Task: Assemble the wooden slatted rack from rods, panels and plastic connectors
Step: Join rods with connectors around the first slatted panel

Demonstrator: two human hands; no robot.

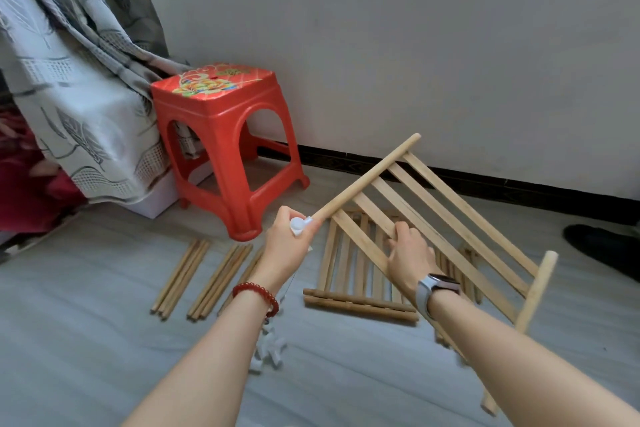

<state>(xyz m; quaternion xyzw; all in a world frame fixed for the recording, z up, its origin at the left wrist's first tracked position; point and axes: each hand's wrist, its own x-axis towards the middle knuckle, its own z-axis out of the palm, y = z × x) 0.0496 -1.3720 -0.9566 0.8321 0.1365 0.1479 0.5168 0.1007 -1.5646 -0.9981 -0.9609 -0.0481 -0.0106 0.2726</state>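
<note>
Left hand (289, 236) pinches white connector (298, 225) onto rod end; right hand (408, 250) grips slat of raised panel (450, 215). We judge panel light, stiff; hold mid-slat.

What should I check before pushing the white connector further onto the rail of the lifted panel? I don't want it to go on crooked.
1. Connector gripped: ok, the left hand pinches it at the end of the rail.
2. Lifted panel steadied: ok, the right hand holds one of its slats.
3. Connector fully seated on the rail: cannot tell, the fingers hide the joint.
4. Connector aligned with the rail: cannot tell.
5. Spare connectors at hand: ok, a pile lies on the floor under the left forearm.
6. Loose rods at hand: ok, bundled on the floor to the left.
</note>
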